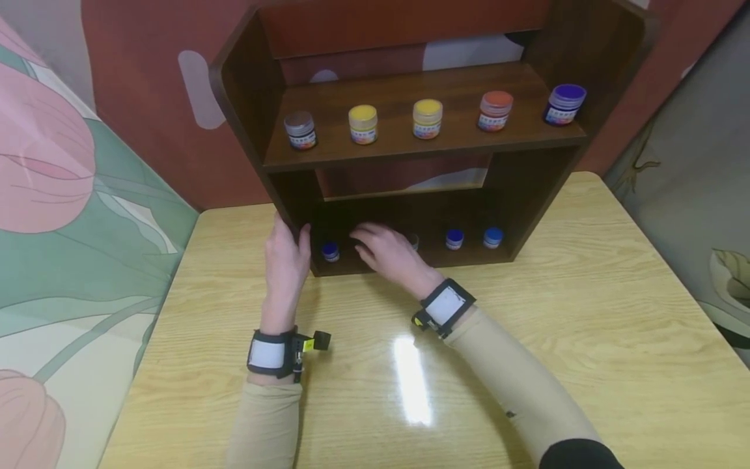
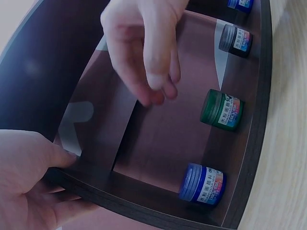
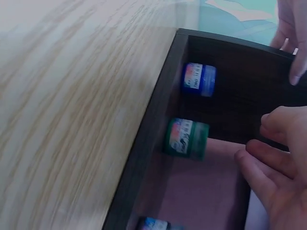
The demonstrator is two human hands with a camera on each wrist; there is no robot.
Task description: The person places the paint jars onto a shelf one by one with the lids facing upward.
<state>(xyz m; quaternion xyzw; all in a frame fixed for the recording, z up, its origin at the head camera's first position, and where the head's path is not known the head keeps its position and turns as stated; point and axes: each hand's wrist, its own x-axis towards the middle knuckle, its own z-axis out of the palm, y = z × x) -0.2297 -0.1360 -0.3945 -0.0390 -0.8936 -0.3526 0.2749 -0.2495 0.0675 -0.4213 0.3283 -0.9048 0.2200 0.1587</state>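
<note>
One green-lidded paint jar (image 2: 222,109), upright

Both forearms, in beige sleeves with a dark band and a small camera on each wrist, stretch forward from the bottom of the head view. The left hand (image 1: 286,255) is set upright, thumb curled in front and fingers wrapped behind. The right hand (image 1: 387,251) reaches further in, palm down, its fingers (image 2: 156,84) loosely bent and holding nothing.
</note>
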